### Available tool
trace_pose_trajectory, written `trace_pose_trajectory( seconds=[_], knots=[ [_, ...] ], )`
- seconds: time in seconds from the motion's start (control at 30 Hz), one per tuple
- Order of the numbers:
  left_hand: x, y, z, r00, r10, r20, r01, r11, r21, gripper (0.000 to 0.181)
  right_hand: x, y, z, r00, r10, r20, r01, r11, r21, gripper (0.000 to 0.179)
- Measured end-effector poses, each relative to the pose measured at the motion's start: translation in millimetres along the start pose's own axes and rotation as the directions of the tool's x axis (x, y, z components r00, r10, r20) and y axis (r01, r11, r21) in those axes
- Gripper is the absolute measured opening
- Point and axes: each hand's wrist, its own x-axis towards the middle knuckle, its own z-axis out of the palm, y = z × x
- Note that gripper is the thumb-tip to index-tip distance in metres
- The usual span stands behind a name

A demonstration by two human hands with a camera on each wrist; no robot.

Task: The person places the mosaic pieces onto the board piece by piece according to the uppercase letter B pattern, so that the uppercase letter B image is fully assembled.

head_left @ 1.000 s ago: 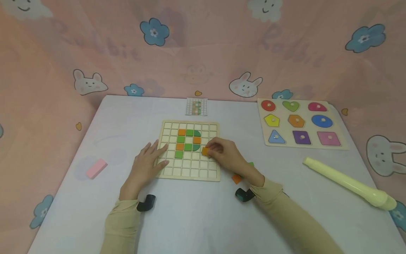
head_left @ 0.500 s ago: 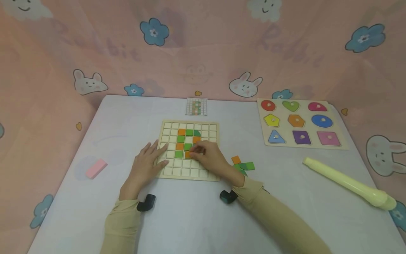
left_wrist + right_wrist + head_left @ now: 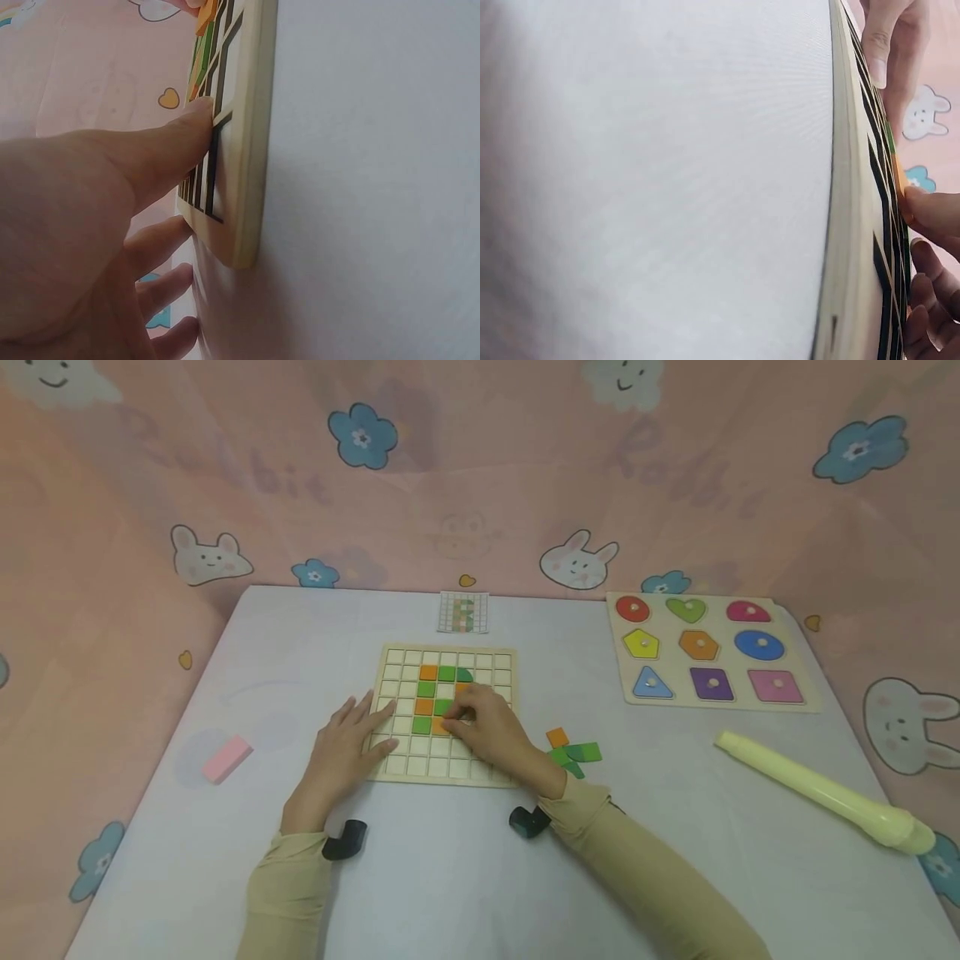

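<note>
A wooden grid board [image 3: 397,766] lies on the table, with orange and green tiles, one rounded, set in its cells. My left hand [image 3: 341,750] rests with spread fingers on its left edge; in the left wrist view the thumb [image 3: 169,146] lies over the frame. Thumb and fingers of my right hand [image 3: 495,731] pinch an orange square tile [image 3: 439,727] at the cell right of the lowest green tile [image 3: 422,725]. That orange tile [image 3: 205,16] looks tilted in the left wrist view. My right hand covers some cells and part of another orange tile.
Several loose green and orange tiles [image 3: 573,753] lie right of the board. Behind it is a small printed pattern card [image 3: 463,612]. A shape puzzle [image 3: 708,652] and a pale yellow stick [image 3: 825,789] are at the right, a pink block [image 3: 227,759] at the left.
My right hand has carried the orange tile left from the board's right side to the cell beside the lowest green tile. The left hand has stayed in place.
</note>
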Motion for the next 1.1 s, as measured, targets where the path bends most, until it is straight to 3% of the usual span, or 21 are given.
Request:
trace_pose_trajectory(
  seconds=[0.47,0.73,0.9,1.1],
  knots=[
    [1.7,-1.8,1.1,1.000,-0.003,-0.002,0.003,1.000,0.019,0.064,-2.7,-3.1,0.8,0.999,-0.031,-0.030,0.028,0.996,-0.090,0.009],
    [1.6,-0.1,1.5,1.000,0.007,-0.008,-0.007,1.000,0.016,0.063,-6.0,-1.7,-0.5,0.999,-0.033,-0.005,0.032,0.995,-0.099,0.009],
    [0.6,1.1,0.9,1.000,0.019,-0.019,-0.018,1.000,0.018,0.063,-13.4,10.6,-11.5,0.999,-0.011,0.033,0.014,0.997,-0.074,0.019],
    [0.7,1.0,0.9,1.000,0.018,-0.021,-0.018,0.999,0.026,0.063,-27.9,33.5,-38.8,0.996,-0.032,0.084,0.036,0.998,-0.052,0.034]
  ],
)
